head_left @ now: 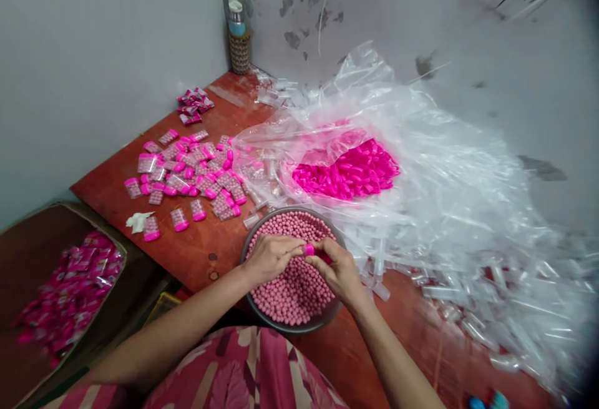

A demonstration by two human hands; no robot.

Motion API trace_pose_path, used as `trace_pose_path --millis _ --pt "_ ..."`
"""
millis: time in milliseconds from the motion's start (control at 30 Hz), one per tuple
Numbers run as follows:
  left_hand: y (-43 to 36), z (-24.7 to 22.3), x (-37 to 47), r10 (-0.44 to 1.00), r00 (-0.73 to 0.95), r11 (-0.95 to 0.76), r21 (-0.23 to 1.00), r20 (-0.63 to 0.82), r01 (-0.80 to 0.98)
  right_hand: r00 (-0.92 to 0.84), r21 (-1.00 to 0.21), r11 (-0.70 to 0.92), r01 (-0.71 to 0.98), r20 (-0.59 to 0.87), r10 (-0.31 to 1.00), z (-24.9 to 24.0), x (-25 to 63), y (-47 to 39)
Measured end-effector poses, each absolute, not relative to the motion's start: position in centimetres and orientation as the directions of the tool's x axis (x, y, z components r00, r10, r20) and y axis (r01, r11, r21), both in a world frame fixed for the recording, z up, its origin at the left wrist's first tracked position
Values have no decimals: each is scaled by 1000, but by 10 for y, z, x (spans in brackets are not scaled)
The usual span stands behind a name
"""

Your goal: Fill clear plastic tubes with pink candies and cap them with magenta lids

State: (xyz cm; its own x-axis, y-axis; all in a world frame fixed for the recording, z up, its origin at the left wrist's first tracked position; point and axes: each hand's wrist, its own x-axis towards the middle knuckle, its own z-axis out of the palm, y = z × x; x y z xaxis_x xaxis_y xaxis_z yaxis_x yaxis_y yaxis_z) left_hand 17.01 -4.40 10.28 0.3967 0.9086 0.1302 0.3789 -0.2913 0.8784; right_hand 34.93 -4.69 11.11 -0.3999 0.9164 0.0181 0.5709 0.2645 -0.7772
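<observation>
A dark round bowl [306, 328] full of small pink beads [292, 296] sits at the table's front edge. Over it, my left hand [274, 259] and my right hand [337, 270] meet around a small container with a bright pink cap [308, 250]. Fingers of both hands are closed on it, and most of its body is hidden. Left of the bowl lie many clear containers of pink beads with pink caps [180, 220]. Behind the bowl, bright pink caps [349, 172] are heaped in an open clear plastic bag [421, 140].
Empty clear containers [477, 328] spread over the right of the red table [187, 256]. Pink packets [194, 106] lie at the back left, and more packets [77, 284] fill a box at lower left. A bottle in a woven holder [239, 53] stands in the corner.
</observation>
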Motion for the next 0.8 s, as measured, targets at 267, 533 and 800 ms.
trace_pose_path --millis 267,533,800 --pt "-48 102 165 956 287 -157 940 67 304 -382 -846 183 501 -27 924 111 344 -48" --pt "-63 103 165 966 234 -174 946 110 273 -401 -826 225 517 -2 916 123 339 -54" --pt "-104 101 171 994 73 68 980 -83 188 -469 -842 296 452 58 881 128 332 -78"
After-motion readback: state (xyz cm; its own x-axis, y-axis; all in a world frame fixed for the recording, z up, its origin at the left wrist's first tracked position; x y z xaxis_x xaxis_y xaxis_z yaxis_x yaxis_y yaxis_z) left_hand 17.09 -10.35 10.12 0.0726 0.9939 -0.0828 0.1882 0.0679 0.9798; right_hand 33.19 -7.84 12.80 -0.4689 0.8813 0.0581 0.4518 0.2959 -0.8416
